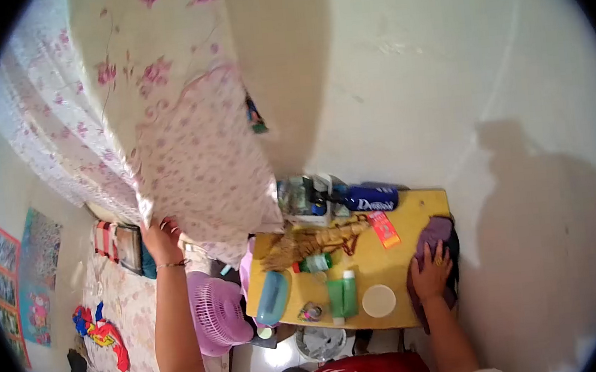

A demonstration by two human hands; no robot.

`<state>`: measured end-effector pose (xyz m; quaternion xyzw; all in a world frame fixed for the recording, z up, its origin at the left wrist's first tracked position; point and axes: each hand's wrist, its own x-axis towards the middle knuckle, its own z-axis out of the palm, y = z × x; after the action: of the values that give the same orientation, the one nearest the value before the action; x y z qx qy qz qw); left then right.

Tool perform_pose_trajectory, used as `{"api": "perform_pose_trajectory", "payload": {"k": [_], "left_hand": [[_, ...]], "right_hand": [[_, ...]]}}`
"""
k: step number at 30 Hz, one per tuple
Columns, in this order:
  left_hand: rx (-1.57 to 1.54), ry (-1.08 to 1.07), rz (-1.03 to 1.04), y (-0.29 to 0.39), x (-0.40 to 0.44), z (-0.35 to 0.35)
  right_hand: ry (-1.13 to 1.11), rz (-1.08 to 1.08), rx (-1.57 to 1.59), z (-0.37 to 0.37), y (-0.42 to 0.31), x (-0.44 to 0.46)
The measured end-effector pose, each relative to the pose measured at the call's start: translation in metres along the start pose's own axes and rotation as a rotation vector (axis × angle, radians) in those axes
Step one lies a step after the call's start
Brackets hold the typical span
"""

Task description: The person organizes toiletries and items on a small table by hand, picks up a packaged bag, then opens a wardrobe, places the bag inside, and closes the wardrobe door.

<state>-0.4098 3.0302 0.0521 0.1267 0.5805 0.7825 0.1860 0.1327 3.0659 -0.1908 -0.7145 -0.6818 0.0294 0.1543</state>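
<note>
My left hand [164, 244] is raised to the hanging floral curtain [203, 152], its fingers closed on the lower edge of the fabric. My right hand [432, 271] rests flat with fingers spread on a crumpled dark purple and black cloth item [438, 232] at the right end of the yellow table [420, 207]. The exact kind of that item cannot be made out. Nearest my left hand below stands a pink plastic fan [217, 312].
On the table are a brown broom-like bundle [310, 244], green bottles [343, 297], a round white lid [379, 301], a light blue case [272, 297], a red packet [385, 229] and a dark blue bottle [373, 198]. A bed [136, 320] stands left; a bucket [321, 343] sits below.
</note>
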Motion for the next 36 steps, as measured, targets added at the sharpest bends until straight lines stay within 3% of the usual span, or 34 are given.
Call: {"api": "perform_pose_trajectory", "payload": {"k": [5,13,18,20,21,23,25,27,28,30,31,32,33,35,36], "left_hand": [[-0.116,0.232,0.204,0.055,0.034,-0.080],[-0.227,0.367,0.553,0.116,0.075,-0.179],[-0.165,0.413,0.523,0.098,0.081,-0.204],[-0.160,0.420,0.637,0.087,0.085,-0.207],[-0.147,0.417,0.617,0.075,0.085,-0.204],[0.291,0.266,0.532,0.061,0.088,-0.185],[0.855,0.138,0.785,0.017,0.112,-0.174],[0.831,-0.035,0.817,-0.029,0.105,-0.136],[0.961,-0.160,0.835,-0.071,0.142,-0.148],[1.247,-0.200,0.859,-0.092,0.152,-0.127],[1.406,-0.106,0.861,-0.069,0.112,-0.077],[1.409,0.015,0.689,-0.056,0.091,-0.038],[1.409,0.005,0.687,-0.050,0.091,-0.018],[1.324,0.322,0.550,-0.050,0.099,0.014],[1.321,0.309,0.548,-0.051,0.107,0.025]], "right_hand": [[-0.022,-0.005,-0.016,0.000,-0.001,0.001],[0.008,-0.033,-0.026,0.007,-0.009,0.000],[0.006,-0.026,-0.068,-0.005,0.006,0.008],[-0.033,-0.010,-0.064,-0.004,0.002,-0.002],[-0.037,-0.011,-0.071,-0.002,-0.001,-0.001],[-0.032,-0.008,-0.076,0.003,-0.007,0.001],[-0.032,-0.010,-0.081,0.004,-0.005,0.000],[-0.050,-0.009,-0.090,0.001,-0.004,0.001],[-0.051,-0.011,-0.087,-0.001,-0.003,0.002],[-0.054,-0.010,-0.088,0.000,-0.003,0.002],[-0.057,-0.014,-0.089,0.000,-0.003,0.002],[-0.059,-0.017,-0.090,0.000,-0.003,0.002],[-0.061,-0.009,-0.095,0.000,-0.003,0.002],[-0.084,-0.015,-0.080,-0.004,-0.005,0.003],[-0.081,-0.009,-0.071,-0.004,-0.005,0.003]]}}
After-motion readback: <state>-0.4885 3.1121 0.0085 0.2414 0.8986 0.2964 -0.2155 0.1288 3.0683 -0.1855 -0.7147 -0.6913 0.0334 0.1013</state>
